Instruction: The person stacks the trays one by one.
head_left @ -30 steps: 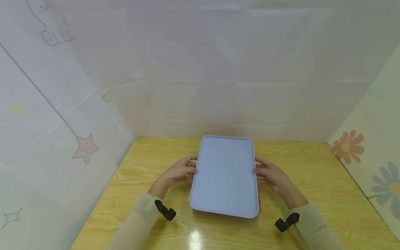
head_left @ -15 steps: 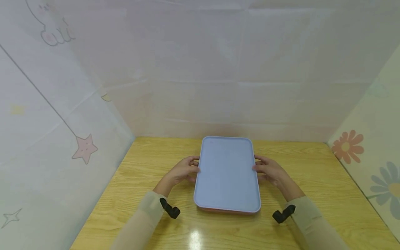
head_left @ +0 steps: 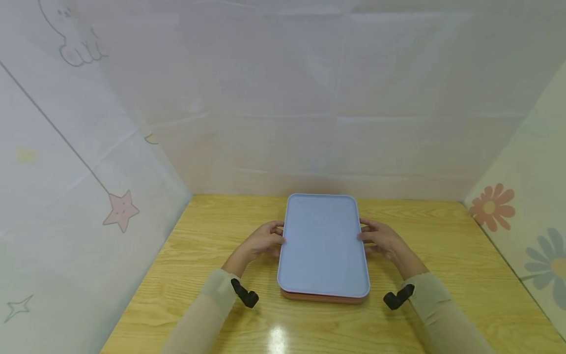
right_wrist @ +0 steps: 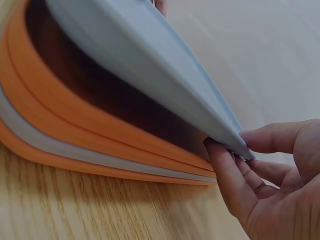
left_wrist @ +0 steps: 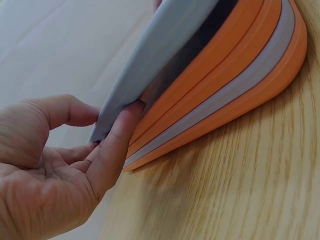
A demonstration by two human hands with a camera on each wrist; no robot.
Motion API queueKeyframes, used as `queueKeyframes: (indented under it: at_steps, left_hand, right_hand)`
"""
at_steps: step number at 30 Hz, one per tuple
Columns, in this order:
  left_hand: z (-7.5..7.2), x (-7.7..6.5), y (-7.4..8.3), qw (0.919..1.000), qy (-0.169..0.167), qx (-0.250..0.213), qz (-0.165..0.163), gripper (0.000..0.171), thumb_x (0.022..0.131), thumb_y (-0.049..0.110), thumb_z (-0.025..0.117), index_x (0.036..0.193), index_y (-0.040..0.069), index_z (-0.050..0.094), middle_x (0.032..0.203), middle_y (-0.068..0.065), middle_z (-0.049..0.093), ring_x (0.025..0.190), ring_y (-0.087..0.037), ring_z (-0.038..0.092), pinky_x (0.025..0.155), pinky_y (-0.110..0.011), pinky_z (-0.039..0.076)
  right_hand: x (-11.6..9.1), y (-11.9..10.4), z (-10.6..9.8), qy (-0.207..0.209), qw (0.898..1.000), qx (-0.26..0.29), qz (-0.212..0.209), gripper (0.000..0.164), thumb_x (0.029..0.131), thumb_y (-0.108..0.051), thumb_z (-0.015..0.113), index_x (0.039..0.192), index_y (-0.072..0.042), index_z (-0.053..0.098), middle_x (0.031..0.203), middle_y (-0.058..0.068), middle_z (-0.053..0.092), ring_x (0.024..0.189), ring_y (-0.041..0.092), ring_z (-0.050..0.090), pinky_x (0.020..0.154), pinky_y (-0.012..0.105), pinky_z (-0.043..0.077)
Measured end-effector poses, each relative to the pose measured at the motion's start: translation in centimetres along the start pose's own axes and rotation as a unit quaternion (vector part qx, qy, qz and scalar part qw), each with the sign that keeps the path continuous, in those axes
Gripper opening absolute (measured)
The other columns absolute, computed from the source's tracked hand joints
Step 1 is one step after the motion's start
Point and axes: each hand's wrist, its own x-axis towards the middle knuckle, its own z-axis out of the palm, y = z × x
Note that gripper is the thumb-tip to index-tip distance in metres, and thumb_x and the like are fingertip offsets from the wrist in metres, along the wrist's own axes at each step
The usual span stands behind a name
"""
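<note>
A light blue rectangular tray (head_left: 325, 243) with a low rim lies over a stack of trays (head_left: 325, 297), orange with one pale grey layer among them. In both wrist views a dark gap shows between the blue tray (left_wrist: 150, 55) and the orange tray (right_wrist: 100, 115) beneath. My left hand (head_left: 264, 240) pinches the blue tray's left edge, thumb on the rim and fingers under it. At the opposite edge my right hand (head_left: 381, 241) pinches it the same way. The stack's far end is hidden under the blue tray.
The stack stands on a wood-grain table (head_left: 212, 231). A pale sheet wall (head_left: 274, 123) rises behind the table's back edge. Printed walls close in the left (head_left: 66, 196) and right sides. Each sleeve carries a small black mount (head_left: 244, 293).
The blue tray has come down and slightly right, its near edge drawing back over the stack. Both hands moved with it, and the orange tray edges now show below its front.
</note>
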Motion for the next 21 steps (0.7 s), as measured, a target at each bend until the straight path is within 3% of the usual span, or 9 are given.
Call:
queueKeyframes:
  at_steps: [21]
  left_hand:
    - [0.18,0.19,0.32,0.9995,0.014,0.028,-0.005,0.067,0.086,-0.001,0.068,0.149,-0.001,0.043,0.113,-0.016,0.052,0.09,-0.024,0.061,0.061,-0.037,0.061]
  right_hand:
    - [0.6,-0.11,0.05,0.008,0.999,-0.046,0.012,0.074,0.093,-0.004,0.069,0.158,-0.004,0.033,0.118,0.015,0.057,0.097,0.022,0.064,0.081,0.038,0.059]
